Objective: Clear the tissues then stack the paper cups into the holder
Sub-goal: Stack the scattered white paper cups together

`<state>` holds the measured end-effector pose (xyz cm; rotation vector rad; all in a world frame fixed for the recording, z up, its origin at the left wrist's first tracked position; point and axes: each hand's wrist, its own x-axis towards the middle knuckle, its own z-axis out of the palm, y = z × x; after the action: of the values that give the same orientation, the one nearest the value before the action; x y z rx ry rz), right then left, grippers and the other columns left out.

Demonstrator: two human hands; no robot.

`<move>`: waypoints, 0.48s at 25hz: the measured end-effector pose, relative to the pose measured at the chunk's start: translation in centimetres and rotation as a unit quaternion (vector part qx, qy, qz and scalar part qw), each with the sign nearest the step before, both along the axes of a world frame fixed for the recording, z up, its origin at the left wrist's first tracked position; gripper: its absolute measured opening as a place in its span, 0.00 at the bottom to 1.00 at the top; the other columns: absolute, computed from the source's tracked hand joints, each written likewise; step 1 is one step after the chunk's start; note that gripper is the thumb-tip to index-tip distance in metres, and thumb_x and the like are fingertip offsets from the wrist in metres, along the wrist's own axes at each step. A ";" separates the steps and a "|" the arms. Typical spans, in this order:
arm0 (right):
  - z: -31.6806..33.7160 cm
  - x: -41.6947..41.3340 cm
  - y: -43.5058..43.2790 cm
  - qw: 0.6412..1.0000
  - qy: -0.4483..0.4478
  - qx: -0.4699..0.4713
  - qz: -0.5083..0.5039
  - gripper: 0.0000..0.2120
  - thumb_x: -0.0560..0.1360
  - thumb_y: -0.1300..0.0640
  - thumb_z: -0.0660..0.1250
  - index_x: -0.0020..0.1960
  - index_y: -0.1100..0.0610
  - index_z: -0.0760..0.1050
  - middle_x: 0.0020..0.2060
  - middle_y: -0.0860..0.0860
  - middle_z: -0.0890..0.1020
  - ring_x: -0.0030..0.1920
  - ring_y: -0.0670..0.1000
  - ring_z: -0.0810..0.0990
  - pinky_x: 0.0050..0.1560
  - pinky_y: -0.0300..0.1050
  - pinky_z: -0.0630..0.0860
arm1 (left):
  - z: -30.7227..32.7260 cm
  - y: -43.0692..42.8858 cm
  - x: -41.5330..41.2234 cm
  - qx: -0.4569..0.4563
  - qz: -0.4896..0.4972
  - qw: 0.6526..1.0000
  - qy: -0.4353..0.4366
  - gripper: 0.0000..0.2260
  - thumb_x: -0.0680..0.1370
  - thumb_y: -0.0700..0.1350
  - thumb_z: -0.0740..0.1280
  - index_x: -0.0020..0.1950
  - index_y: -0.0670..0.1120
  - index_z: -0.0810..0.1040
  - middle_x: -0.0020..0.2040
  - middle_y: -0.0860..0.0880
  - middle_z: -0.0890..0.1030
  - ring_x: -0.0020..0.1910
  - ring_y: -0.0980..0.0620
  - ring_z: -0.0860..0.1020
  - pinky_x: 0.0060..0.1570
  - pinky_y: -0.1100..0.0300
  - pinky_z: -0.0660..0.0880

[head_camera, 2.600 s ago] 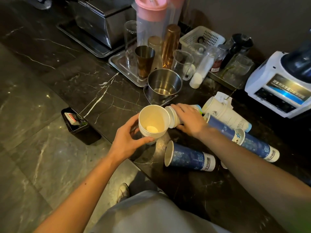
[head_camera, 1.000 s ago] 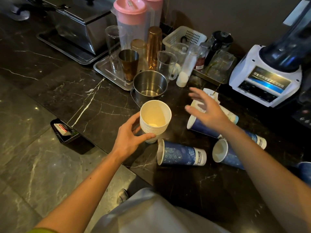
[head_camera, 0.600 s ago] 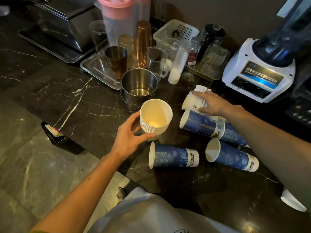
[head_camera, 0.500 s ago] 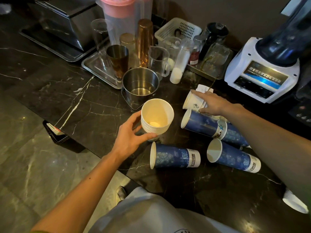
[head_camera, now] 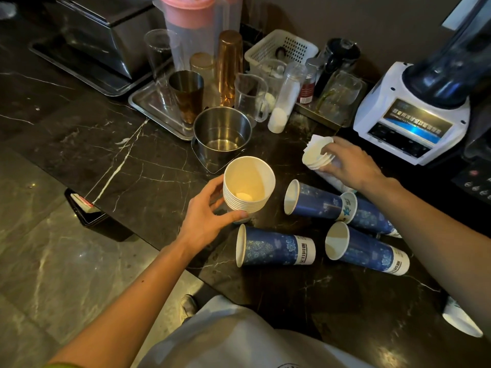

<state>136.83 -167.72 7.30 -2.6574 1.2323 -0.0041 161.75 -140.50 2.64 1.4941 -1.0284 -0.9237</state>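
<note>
My left hand [head_camera: 210,217] grips a nested stack of white paper cups [head_camera: 248,184], held upright near the counter's front edge. My right hand [head_camera: 348,163] is closed on a second small stack of white cups [head_camera: 316,155] lying on its side, its rims facing left. Three blue paper cups lie tipped over on the black marble counter [head_camera: 119,155]: one by my left hand [head_camera: 275,248], one further right [head_camera: 366,251], and a nested pair behind them [head_camera: 318,203]. No tissue shows clearly.
A steel bucket [head_camera: 221,134] stands just behind the held stack. Behind it, a metal tray [head_camera: 151,104] carries glasses, shakers and a pink-lidded pitcher [head_camera: 190,27]. A white basket [head_camera: 281,49] and a blender [head_camera: 422,107] stand at the back right. A small black bin [head_camera: 85,211] sits below the counter edge.
My right hand has lifted the sideways white cup stack a little and turned its rims more towards the camera. My left hand and its stack have stayed put.
</note>
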 end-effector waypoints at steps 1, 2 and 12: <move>0.6 -0.4 0.6 0.999 -0.047 -0.019 -0.012 0.18 0.73 0.52 0.73 0.60 0.54 0.74 0.69 0.54 0.70 0.65 0.61 0.72 0.59 0.58 0.73 | -0.1 -0.1 0.0 0.000 -0.002 1.000 -0.001 0.36 0.65 0.52 0.78 0.70 0.58 0.68 0.64 0.67 0.75 0.67 0.63 0.73 0.65 0.67 0.71; 1.1 -0.2 1.2 0.994 -0.097 -0.037 -0.018 0.17 0.73 0.53 0.74 0.59 0.55 0.75 0.69 0.54 0.70 0.65 0.60 0.72 0.60 0.56 0.73 | -0.2 0.0 0.2 0.002 0.001 1.000 -0.002 0.36 0.65 0.52 0.78 0.70 0.59 0.68 0.64 0.67 0.75 0.67 0.64 0.73 0.65 0.67 0.71; 8.0 4.7 12.3 0.815 -0.573 0.072 -0.053 0.16 0.71 0.59 0.76 0.55 0.50 0.75 0.67 0.56 0.72 0.64 0.52 0.77 0.60 0.56 0.78 | -0.1 -0.5 0.1 0.011 -0.012 1.000 -0.008 0.36 0.66 0.50 0.79 0.70 0.58 0.68 0.62 0.69 0.75 0.65 0.70 0.72 0.60 0.74 0.70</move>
<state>141.51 -155.41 15.29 -1.7884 0.8337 -1.2538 161.86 -141.03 2.58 1.5129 -1.0531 -0.9448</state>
